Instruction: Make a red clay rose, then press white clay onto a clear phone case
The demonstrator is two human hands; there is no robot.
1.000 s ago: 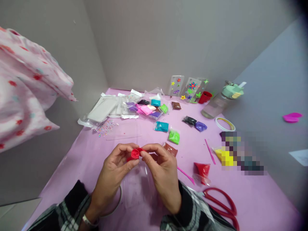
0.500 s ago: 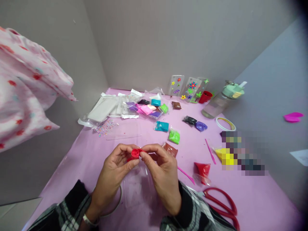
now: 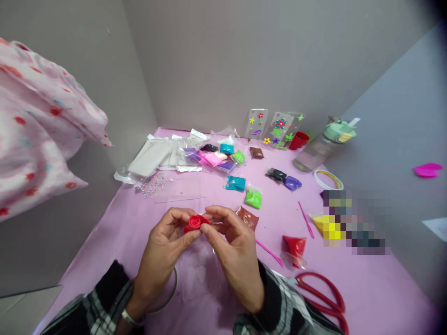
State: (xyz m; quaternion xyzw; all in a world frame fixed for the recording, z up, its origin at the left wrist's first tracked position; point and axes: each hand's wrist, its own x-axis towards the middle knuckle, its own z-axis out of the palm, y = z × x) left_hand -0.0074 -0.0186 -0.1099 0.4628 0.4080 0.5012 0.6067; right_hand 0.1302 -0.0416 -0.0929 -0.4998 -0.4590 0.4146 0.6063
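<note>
A small red clay rose [image 3: 194, 222], coiled at its centre with petals around it, is held up between both hands above the table. My left hand [image 3: 164, 249] pinches its left side between thumb and fingers. On the other side my right hand [image 3: 234, 251] grips the petal edge, thumb tip against the front. Some of my fingers behind the rose are hidden. Under the hands lies a clear phone case [image 3: 197, 274]. An opened packet of red clay [image 3: 294, 249] sits to the right, and a pink modelling tool [image 3: 270, 254] rests beside my right hand.
Red-handled scissors [image 3: 323, 298] lie at the front right. Clay packets [image 3: 235, 183] and loose gems [image 3: 153, 185] are spread farther back. Decorated phone cases [image 3: 280, 128] and a water bottle [image 3: 319, 144] stand at the back right. Pink patterned cloth [image 3: 42, 130] hangs at the left.
The red petal edge on the right has been folded outward and the rose looks more open. My right thumb has shifted slightly left and down; the left hand has hardly moved.
</note>
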